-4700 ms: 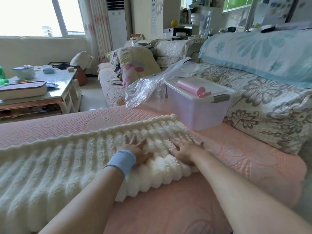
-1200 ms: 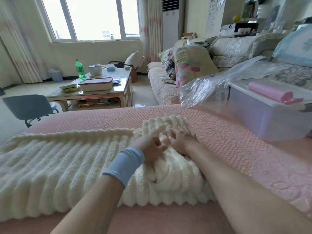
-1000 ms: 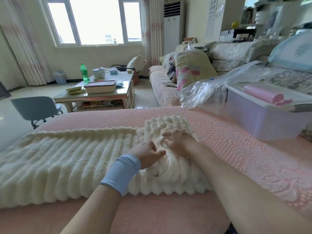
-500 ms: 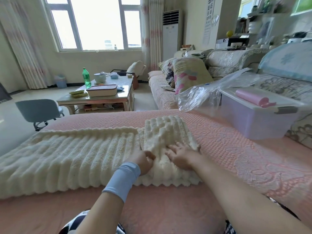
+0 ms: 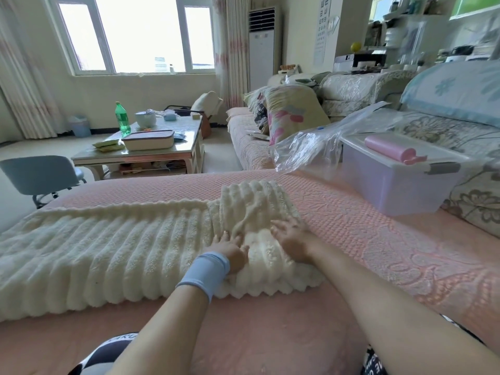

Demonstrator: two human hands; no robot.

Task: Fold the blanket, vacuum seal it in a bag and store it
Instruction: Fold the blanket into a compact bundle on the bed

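A cream ribbed fluffy blanket [image 5: 102, 253] lies as a long strip across the pink sofa cover [image 5: 365, 239]. Its right end is folded over into a thicker stack [image 5: 257, 207]. My left hand [image 5: 230, 249], with a blue wristband, presses on the near left part of that fold. My right hand [image 5: 290, 236] lies flat beside it with spread fingers. A clear plastic vacuum bag [image 5: 313, 147] lies crumpled behind the blanket. To its right stands a translucent storage box [image 5: 392, 182] with a pink pump [image 5: 389, 148] on its lid.
A floral pillow [image 5: 292, 112] leans on the sofa behind the bag. A coffee table [image 5: 151, 150] with a green bottle [image 5: 122, 117] and a case stands on the floor to the left, next to a grey chair [image 5: 38, 174]. Sofa backrest cushions rise on the right.
The blanket's right end was turned over onto the strip; both hands slid toward me along the fold and now press it flat with straighter fingers.
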